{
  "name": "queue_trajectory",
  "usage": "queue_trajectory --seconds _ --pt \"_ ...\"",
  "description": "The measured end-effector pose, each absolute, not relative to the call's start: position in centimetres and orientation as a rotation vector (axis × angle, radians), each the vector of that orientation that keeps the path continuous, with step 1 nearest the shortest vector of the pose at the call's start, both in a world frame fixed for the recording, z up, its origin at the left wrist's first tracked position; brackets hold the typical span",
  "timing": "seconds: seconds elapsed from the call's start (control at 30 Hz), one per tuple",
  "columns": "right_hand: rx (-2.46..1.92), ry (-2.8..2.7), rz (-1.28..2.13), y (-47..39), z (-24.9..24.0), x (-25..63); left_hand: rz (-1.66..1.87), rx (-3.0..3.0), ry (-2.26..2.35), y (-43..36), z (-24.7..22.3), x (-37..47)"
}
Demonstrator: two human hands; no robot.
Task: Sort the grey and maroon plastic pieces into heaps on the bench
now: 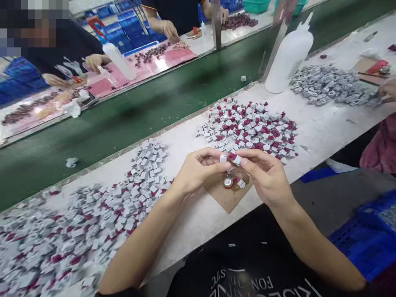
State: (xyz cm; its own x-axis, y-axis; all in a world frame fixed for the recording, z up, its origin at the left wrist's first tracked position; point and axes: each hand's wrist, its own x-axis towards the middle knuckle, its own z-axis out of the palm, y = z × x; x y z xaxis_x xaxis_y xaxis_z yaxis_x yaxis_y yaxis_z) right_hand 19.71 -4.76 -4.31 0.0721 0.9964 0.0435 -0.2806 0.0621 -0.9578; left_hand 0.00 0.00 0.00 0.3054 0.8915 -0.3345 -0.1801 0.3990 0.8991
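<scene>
Between thumb and fingers, my left hand [202, 168] pinches a small light-grey plastic block [223, 158]. Close beside it, my right hand [267, 173] grips a grey block with a dark-red part [235, 158] on it. The two pieces are nearly together; whether they touch I cannot tell. Below my hands lies a brown square board [228, 202] with a shiny bottle cap [228, 182] and another grey-and-red piece [241, 183] on it. Beyond my hands is a heap of grey-and-red pieces [250, 128].
A wide pile of similar pieces [102, 218] covers the table's left. A white squeeze bottle [289, 60] stands by a post at the back. Further right are a grey-block heap [334, 84] and another person's hand [388, 90]. Across the green belt [139, 119], co-workers handle small parts.
</scene>
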Motion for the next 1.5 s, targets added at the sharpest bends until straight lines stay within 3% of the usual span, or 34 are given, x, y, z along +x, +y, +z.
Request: queue_trajectory --seconds 0.9,1.07,1.23,1.37,1.5 --pt "-1.103 -1.217 1.352 -1.7 -3.3 20.1 0.803 1.278 1.031 1.1 0.9 -1.7" --pt "-1.364 -1.499 0.975 0.4 -2.9 21.5 0.745 1.637 1.523 6.5 1.9 -6.5" --pt "-1.686 -1.887 0.552 1.7 -3.4 23.4 0.878 1.406 2.159 12.9 1.9 -14.1" --pt "-1.73 -2.012 0.515 1.8 -3.8 22.7 0.958 1.187 2.324 16.2 -0.2 -19.5" --pt "-1.684 -2.069 0.521 2.1 -3.7 21.2 0.76 1.311 2.353 17.4 -2.1 -22.4"
